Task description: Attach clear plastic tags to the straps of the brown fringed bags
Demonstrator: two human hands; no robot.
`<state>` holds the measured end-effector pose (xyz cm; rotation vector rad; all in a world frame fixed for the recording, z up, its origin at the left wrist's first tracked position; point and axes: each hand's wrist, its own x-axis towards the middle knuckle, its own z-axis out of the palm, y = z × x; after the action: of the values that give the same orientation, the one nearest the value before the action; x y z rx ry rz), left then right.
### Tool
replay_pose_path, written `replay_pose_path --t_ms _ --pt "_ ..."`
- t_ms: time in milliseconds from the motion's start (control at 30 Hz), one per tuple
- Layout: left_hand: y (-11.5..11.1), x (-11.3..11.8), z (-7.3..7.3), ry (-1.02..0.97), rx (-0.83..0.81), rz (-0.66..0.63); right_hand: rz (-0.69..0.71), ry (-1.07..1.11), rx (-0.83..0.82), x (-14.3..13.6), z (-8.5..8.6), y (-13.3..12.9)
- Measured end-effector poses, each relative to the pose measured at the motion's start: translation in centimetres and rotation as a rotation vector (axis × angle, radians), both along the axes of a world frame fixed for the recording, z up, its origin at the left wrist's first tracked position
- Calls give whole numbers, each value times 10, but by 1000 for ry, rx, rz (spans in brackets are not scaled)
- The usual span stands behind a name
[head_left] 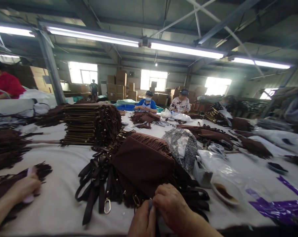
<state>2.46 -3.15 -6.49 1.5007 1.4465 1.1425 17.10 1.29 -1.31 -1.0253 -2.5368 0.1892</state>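
At near worktop (pixel 65 210), left hand (pixel 142 220) and right hand (pixel 172 204) pinch small greyish piece (pixel 150 203), likely steadying it; brown bag (pixel 144 161) beyond, straps (pixel 89 210) trailing near, probably for reach.

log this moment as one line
left hand: at small grey item, grip unclear | right hand: close beside left, fingers curled | ahead: brown fabric pile, dark straps | beyond: fringed brown stack

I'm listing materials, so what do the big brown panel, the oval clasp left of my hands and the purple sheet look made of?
Brown panel: matte, perhaps suede or fabric, by its dull face. Oval clasp: probably polished metal, from its golden glint. Purple sheet: likely glossy plastic film, by its shiny creases.
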Motion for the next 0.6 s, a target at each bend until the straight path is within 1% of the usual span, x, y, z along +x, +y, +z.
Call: replay_pose_path --t_ms 67,133,267,333,400,467,500,533,600 --pt "1 -2 -6 29 27 -10 11 -12 -13 -1 2 1" --pt "2 -6 -8 38 15 -24 14 -7 -20 0 5 2" --pt "-1 -11 -3 86 -42 -77 117 -48 20 0 8 5" --pt "-2 -11 0 128 -66 -78 167 -88 71 0 8 7" --pt "-3 -10 2 121 -76 -63 188 -121 120 -1 7 7" --pt "-2 -10 3 48 -104 -58 197 -132 170 0 5 6" --pt "-1 -10 4 -16 -146 -66 195 -127 196 0 3 4" --pt "-1 -11 5 -96 -208 -91 192 -116 222 1 0 2" --pt "-1 -13 8 -314 -370 -193 182 -83 265 2 -5 -1"
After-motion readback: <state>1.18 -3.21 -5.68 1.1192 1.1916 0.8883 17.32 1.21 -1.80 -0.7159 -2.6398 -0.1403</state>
